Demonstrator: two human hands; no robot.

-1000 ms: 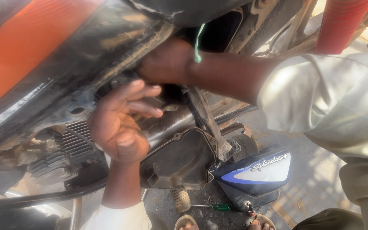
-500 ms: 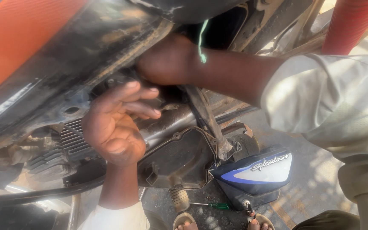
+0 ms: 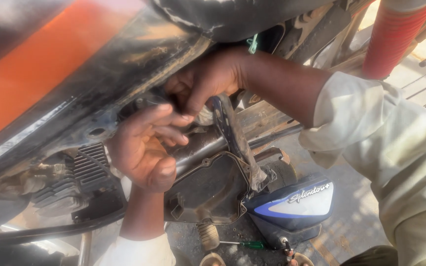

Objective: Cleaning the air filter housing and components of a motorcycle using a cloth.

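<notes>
A motorcycle fills the view, seen from above and close up. Its largest part is the orange and black painted metal fuel tank [image 3: 50, 64], which slants across the upper left. All places below are given relative to this tank.

Under the tank's lower edge sits the grey finned metal engine cylinder [image 3: 75, 177], dusty and oily. To the right of the tank and lower down is a black moulded side housing [image 3: 208, 189], and below that a blue and white plastic side panel [image 3: 292, 204]. A small green-handled screwdriver [image 3: 245, 244] lies on the ground, well below the tank.

Running down from the tank's underside is a dark, worn, bent metal strap bracket [image 3: 235, 140]. It looks stiff, thin-edged and greasy, so it is likely slippery and fairly light. The flat upper stretch just below the tank looks like the surest place to take hold.

The right hand [image 3: 208, 79] reaches in from the right, sleeve pale cream, and is tucked against the tank's underside. Its fingers are curled closed around the top of the bracket, thumb pressing down.

The left hand [image 3: 146, 148] comes up from below the tank, palm facing the camera. Its fingers are loosely bent, with the tips touching the frame tube beside the bracket; it grips nothing that can be seen.
</notes>
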